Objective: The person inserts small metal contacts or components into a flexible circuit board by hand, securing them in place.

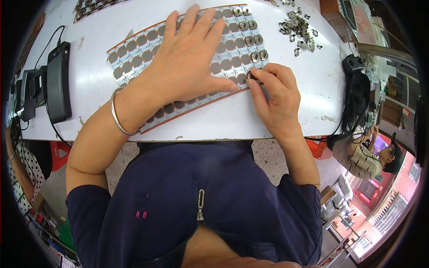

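Note:
A panel of small circuit boards (231, 63) with rows of round grey pads lies tilted on the white table. My left hand (185, 58) rests flat across it, fingers spread, holding nothing. At the panel's near right corner, my right hand (278, 91) pinches a small metal battery clip (251, 77) between thumb and forefinger, touching the board. Similar metal clips (255, 56) sit on the pads of the two columns at the right end. Beyond the right hand, a loose pile of metal clips (298, 29) is spread on the table. My left palm and wrist hide part of the panel.
Black devices with cables (59, 82) stand at the left. Another panel (91, 8) lies at the far left. Stacked brown boards (338, 20) and a black bag-like item (356, 96) are at the right. A person in a striped shirt (363, 154) sits beyond; another's dotted sleeve (33, 174) shows left.

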Demonstrator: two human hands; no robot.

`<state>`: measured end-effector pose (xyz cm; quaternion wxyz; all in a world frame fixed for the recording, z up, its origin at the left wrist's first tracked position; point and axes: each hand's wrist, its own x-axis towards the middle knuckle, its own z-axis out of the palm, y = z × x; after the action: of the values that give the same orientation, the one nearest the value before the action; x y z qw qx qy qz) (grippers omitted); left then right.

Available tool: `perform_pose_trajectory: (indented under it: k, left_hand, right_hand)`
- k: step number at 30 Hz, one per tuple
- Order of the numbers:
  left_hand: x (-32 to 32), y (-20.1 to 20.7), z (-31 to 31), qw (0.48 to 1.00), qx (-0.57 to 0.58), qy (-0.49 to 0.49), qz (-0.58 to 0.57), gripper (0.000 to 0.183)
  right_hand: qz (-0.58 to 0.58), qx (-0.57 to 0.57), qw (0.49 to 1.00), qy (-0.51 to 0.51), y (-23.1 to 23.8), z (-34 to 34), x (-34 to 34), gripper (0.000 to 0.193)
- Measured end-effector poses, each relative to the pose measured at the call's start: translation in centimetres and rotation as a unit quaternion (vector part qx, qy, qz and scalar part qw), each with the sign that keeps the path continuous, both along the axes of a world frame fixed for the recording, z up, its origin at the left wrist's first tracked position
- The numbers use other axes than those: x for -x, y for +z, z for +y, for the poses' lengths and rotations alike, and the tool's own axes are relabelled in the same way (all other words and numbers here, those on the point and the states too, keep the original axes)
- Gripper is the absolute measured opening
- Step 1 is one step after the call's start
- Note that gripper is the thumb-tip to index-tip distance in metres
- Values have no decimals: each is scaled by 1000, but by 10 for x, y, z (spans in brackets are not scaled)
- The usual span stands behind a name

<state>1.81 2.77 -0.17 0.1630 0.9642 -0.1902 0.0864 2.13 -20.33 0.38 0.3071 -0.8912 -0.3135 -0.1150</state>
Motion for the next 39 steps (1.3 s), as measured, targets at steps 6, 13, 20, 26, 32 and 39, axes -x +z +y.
perform_pose_trajectory:
  k: [6,13,20,26,32,39]
  left_hand:
    - [2,-1,0,1000,-2,7,6,111]
    - [0,-6,2,1000,-3,0,-6,112]
    - [0,-4,1,1000,2,-1,-1,111]
    - [0,-2,-1,1000,12,1,9,111]
    - [1,-3,1,1000,24,-1,-1,110]
    - [0,0,3,1000,2,-7,24,108]
  right_hand:
    - [1,19,999,-32,10,-35,-36,27]
    - [96,48,983,-147,5,-65,-74,18]
    - [55,57,989,-123,11,-46,-73,9]
    - [168,-143,974,-52,23,-25,-64,12]
    - [429,-69,900,-11,37,-1,-53,23]
    - [456,-20,889,-20,43,9,-58,16]
